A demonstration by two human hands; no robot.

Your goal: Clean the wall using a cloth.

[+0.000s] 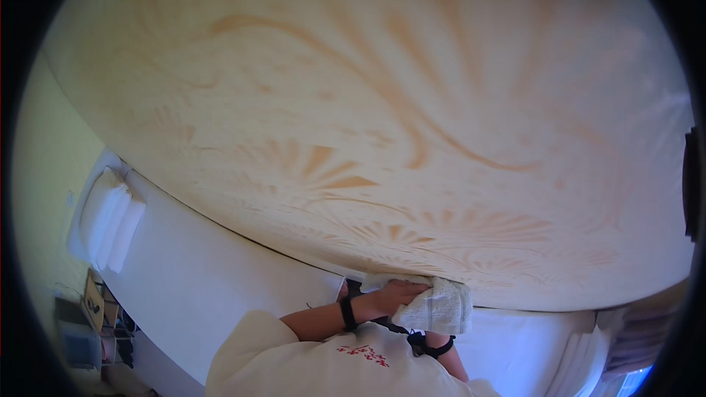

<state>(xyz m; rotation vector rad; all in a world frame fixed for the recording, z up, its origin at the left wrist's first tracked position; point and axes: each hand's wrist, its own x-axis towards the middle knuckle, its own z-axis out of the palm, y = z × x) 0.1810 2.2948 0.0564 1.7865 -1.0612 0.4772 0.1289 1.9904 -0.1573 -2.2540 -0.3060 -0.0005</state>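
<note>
My left hand (400,295) lies on a whitish towel cloth (441,303), its fingers reaching across the folds. The cloth is bunched along the lower edge of a large cream surface (331,121) with orange-brown floral and scroll patterns. My right hand is mostly hidden behind the hanging part of the cloth; only its wrist area (437,337) shows, so I cannot tell its grip. Each wrist wears a black band. Between the arms is my white top (358,364), which bears red writing.
A bed with a white sheet (220,264) and stacked white pillows (113,226) extends to the left. White bedding (518,342) lies at right, near a purplish curtain (640,336). At lower left stand a small wooden shelf unit (95,303) and a translucent plastic bin (80,344).
</note>
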